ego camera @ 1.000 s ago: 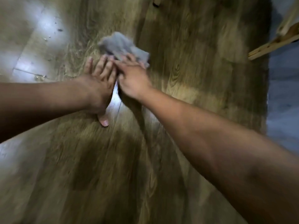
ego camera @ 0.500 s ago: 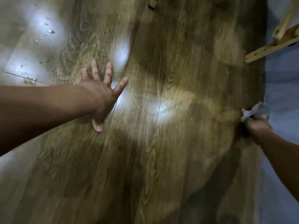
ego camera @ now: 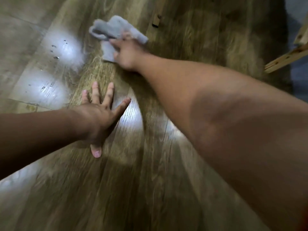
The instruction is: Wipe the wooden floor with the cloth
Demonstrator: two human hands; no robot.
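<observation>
1. The right hand rests on the crumpled grey cloth, which lies on the wooden floor; blur hides whether its fingers curl round it.
2. The left hand lies flat on the floor, fingers spread wide, nearer the person than the cloth.
3. A small wooden block sits near the cloth, to its right.

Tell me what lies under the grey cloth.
Wooden floor shows all round the cloth; the patch beneath is covered, unseen. The right hand rests on its near part.
</observation>
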